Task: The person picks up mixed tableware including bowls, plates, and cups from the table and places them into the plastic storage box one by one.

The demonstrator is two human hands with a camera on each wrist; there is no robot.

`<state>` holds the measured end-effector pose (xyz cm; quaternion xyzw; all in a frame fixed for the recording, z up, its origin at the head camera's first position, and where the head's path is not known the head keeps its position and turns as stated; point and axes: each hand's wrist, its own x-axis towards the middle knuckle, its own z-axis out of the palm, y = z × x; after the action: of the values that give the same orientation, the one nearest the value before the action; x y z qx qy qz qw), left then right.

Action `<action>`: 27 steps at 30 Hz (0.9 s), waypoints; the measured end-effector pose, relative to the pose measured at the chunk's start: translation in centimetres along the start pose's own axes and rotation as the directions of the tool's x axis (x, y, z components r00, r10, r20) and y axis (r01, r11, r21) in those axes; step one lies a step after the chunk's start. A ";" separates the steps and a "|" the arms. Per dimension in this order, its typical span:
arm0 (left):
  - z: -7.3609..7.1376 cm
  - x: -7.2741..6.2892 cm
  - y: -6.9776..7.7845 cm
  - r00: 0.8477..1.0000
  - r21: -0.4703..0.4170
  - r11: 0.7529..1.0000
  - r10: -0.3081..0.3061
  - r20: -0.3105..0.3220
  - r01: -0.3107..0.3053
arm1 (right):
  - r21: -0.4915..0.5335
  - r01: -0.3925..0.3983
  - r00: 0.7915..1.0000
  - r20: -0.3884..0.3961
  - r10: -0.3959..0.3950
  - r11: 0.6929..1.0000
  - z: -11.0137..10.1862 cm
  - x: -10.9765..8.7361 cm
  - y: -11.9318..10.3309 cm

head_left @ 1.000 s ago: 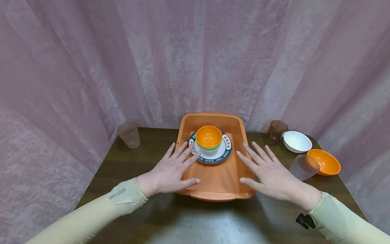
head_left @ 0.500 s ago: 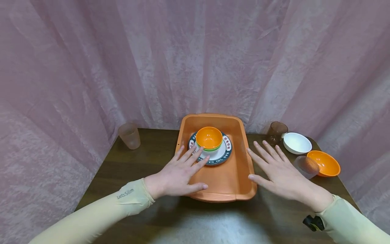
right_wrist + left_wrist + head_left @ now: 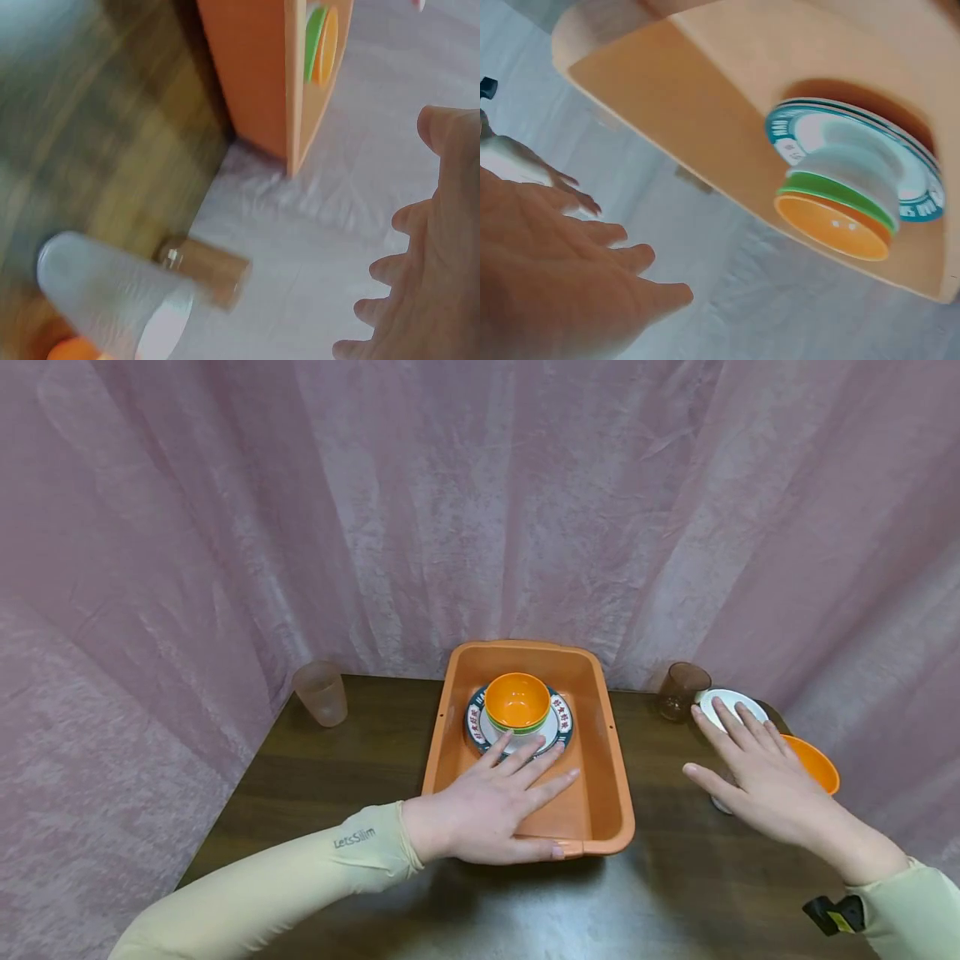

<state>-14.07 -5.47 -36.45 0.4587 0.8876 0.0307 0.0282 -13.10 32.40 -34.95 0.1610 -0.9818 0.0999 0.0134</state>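
My left hand (image 3: pixel 498 806), fingers spread and holding nothing, hovers over the near part of the orange plastic basin (image 3: pixel 617 760). Beyond its fingertips, a stack of small bowls, topped by an orange bowl (image 3: pixel 517 700), stands on patterned plates (image 3: pixel 562 714) inside the basin. The left wrist view shows green (image 3: pixel 840 196) and white layers under that orange bowl. My right hand (image 3: pixel 772 785) is spread above the right side of the table, overlapping a white bowl (image 3: pixel 723 700) and a larger orange bowl (image 3: pixel 817 764). Below this hand, a clear tumbler (image 3: pixel 105 289) is mostly hidden in the head view.
A brown tumbler (image 3: pixel 682 689) stands at the back right, beside the white bowl. Another frosted tumbler (image 3: pixel 321 693) is at the table's back left corner. Pink curtain (image 3: pixel 480 510) hangs right behind the dark wooden table (image 3: pixel 315 785).
Both hands have moved to the right with fingers still spread. The right hand has gone from the basin's right rim to over the bowls; the left has shifted toward the basin's middle.
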 end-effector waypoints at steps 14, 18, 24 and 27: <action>-0.1 1.8 2.7 0.996 0.018 0.997 0.081 0.032 -0.081 | 0.025 -0.146 0.989 -0.025 0.147 0.989 -0.1 -1.2 6.0; 0.1 2.4 3.7 0.993 0.056 0.992 0.110 0.037 -0.112 | 0.045 -0.229 0.972 -0.045 0.231 0.972 -0.2 -1.4 8.3; 0.6 3.1 5.1 0.987 0.130 0.978 0.161 0.026 -0.163 | 0.075 -0.300 0.952 -0.036 0.303 0.951 0.3 -2.1 11.6; 0.8 3.4 5.6 0.982 0.144 0.972 0.185 0.025 -0.186 | 0.078 -0.356 0.932 -0.043 0.360 0.931 0.8 -2.3 12.6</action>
<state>-11.40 0.60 -36.87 0.5406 0.8406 -0.0344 -0.0031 -14.99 44.67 -38.31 -0.0230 -0.9899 0.1389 0.0173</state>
